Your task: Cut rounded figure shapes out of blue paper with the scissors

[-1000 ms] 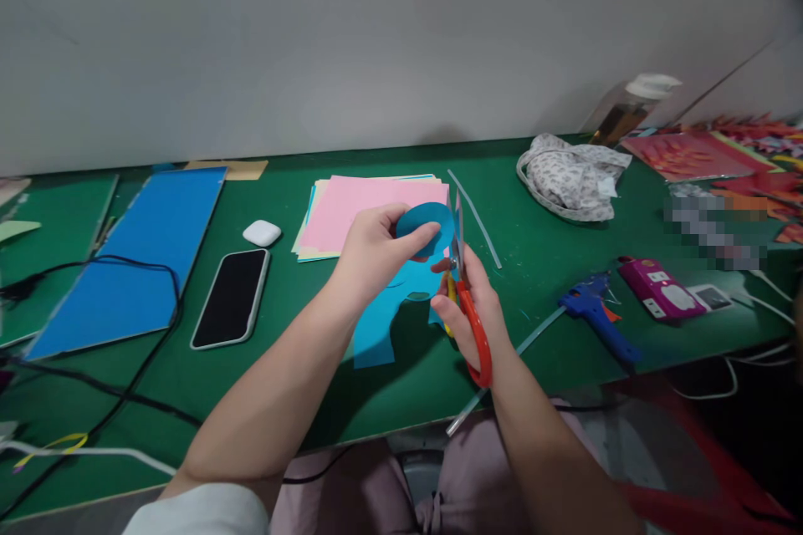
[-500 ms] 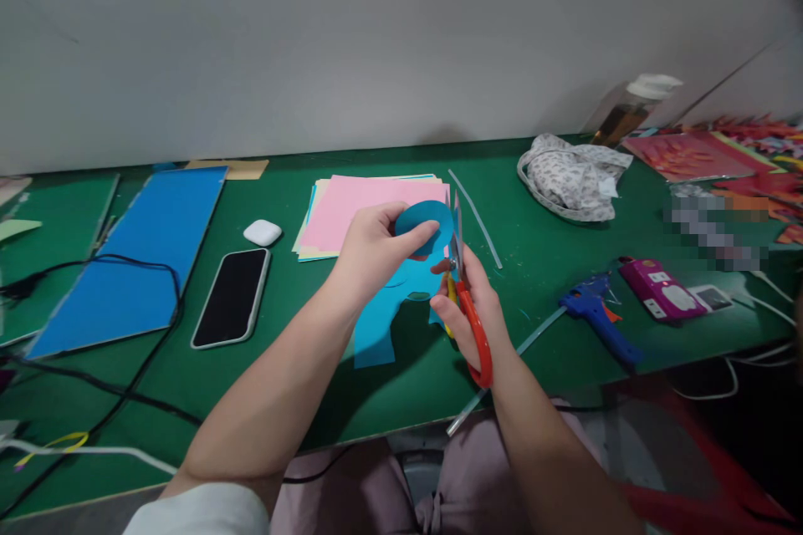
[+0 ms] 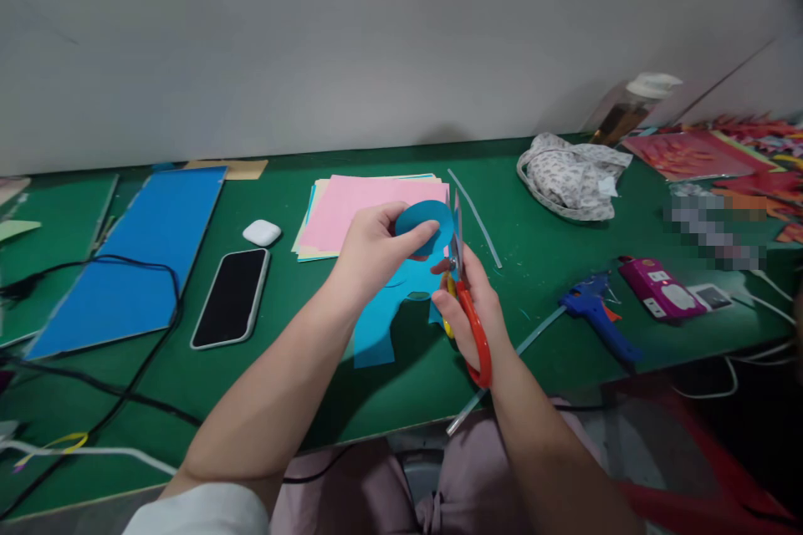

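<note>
My left hand pinches a round piece of blue paper between thumb and fingers, above the table. In my right hand are scissors with red and yellow handles, their blades pointing away from me along the right edge of the round piece. The blades look slightly apart. Below my hands lies a larger blue paper sheet with a curved cut-out. Behind it rests a stack of coloured paper, pink on top, partly covered by my left hand.
Left of my arms are a phone, a white earphone case and a blue board. On the right lie a blue glue gun, glue sticks, a magenta device and a patterned cloth bag. A bottle stands behind.
Hardly anything differs. Both hands, the round paper and the scissors keep nearly the same place; the view has shifted very slightly.
</note>
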A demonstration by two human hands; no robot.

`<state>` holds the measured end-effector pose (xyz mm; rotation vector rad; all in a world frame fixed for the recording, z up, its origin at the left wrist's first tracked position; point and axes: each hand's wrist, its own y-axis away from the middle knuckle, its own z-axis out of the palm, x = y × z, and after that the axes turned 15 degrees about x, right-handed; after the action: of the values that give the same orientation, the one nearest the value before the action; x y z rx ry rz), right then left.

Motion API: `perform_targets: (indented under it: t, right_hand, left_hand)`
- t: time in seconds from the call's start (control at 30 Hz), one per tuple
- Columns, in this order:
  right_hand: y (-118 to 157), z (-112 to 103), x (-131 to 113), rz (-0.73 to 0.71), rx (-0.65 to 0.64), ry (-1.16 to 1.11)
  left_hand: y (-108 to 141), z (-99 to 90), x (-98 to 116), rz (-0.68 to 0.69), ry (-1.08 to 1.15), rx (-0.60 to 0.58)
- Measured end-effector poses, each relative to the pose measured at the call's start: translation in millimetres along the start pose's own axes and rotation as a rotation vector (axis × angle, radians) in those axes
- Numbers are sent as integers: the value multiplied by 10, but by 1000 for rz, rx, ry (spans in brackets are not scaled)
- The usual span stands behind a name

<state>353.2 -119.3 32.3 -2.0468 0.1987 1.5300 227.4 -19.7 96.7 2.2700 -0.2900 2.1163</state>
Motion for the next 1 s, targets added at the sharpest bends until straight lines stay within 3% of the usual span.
perform_targets:
  t: [1.0]
  right_hand:
    - [6, 0, 8, -12, 16, 27]
  left_hand:
    - [-7, -19, -6, -17, 14, -12]
